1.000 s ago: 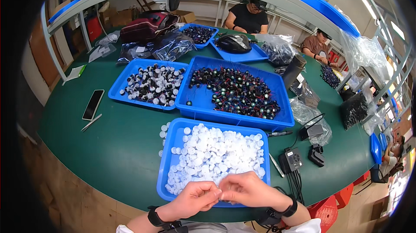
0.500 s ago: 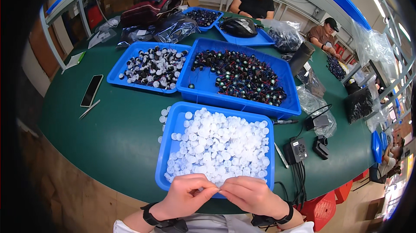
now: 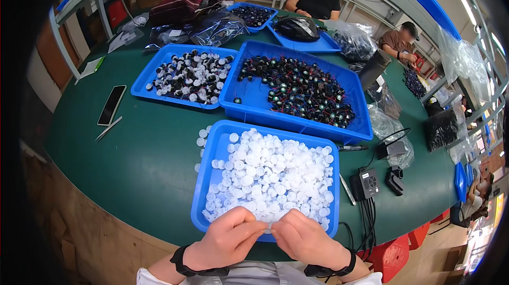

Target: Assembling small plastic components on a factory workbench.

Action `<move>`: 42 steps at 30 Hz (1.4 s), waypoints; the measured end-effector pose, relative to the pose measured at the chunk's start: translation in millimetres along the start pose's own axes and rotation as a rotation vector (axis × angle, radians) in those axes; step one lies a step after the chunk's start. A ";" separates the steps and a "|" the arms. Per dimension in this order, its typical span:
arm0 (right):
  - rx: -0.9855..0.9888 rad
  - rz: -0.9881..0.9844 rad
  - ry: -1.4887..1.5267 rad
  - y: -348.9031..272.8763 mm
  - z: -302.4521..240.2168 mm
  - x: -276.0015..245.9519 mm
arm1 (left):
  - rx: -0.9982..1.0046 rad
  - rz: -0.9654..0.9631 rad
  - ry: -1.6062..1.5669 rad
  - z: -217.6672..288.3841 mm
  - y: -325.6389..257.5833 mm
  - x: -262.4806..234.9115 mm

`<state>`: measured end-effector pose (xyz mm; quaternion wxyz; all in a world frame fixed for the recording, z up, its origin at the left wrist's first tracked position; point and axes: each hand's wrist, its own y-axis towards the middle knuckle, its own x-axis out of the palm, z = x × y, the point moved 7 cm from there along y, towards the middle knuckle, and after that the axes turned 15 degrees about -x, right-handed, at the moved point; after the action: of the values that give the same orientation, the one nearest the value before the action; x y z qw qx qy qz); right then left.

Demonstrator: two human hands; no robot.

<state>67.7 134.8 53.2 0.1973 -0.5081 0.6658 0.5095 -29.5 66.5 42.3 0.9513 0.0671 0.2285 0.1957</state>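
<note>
We saw the left hand (image 3: 229, 236) and the right hand (image 3: 305, 240) meeting tip to tip, thumb and forefinger of each drawn together. At the point where the fingertips (image 3: 261, 225) met, a small pale piece seemed to show, but we could not tell its form or which hand bore it. Directly beneath and beyond the fingers lay the white translucent caps (image 3: 275, 173), heaped in a blue tray (image 3: 203, 192); a few loose caps (image 3: 201, 141) rested outside its wall, beyond and to the left of the fingers. Farther from them, past the heap, stood a deep blue bin (image 3: 253, 95) of wired black parts (image 3: 310, 90).

For good handling, we judged a light pinch best, one hand steadying while the other made small turns, since firm pressure might have flicked so slight a piece away. We favoured working above the near rim, low over the heap, so that a slip fell back among the caps.
</note>
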 end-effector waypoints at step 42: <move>0.010 0.282 0.043 1.3 -23.0 -26.3 | -0.526 -0.410 -1.341 -24.4 -16.2 14.1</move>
<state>83.1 127.0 83.6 0.1120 -0.4195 0.7371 0.5179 -23.6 58.3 11.4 0.8886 -0.1015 -0.4468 -0.0201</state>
